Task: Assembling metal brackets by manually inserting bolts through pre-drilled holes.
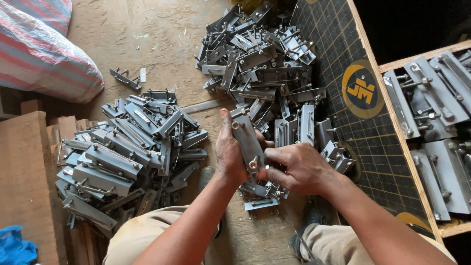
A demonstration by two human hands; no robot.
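My left hand [229,156] grips a grey flat metal bracket [248,142] upright by its side, thumb along the top near a bolt. At the bracket's lower end my right hand [294,169] pinches a small nut and bolt between thumb and fingertips. Both hands hover above the floor, between my knees, over the near edge of a pile of like brackets [265,64].
A second heap of grey brackets [122,152] lies at the left. A wooden crate [431,122] holding stacked brackets stands at the right, beside a dark gridded board [343,59]. A striped sack [39,49] and wood blocks [24,176] are at the far left.
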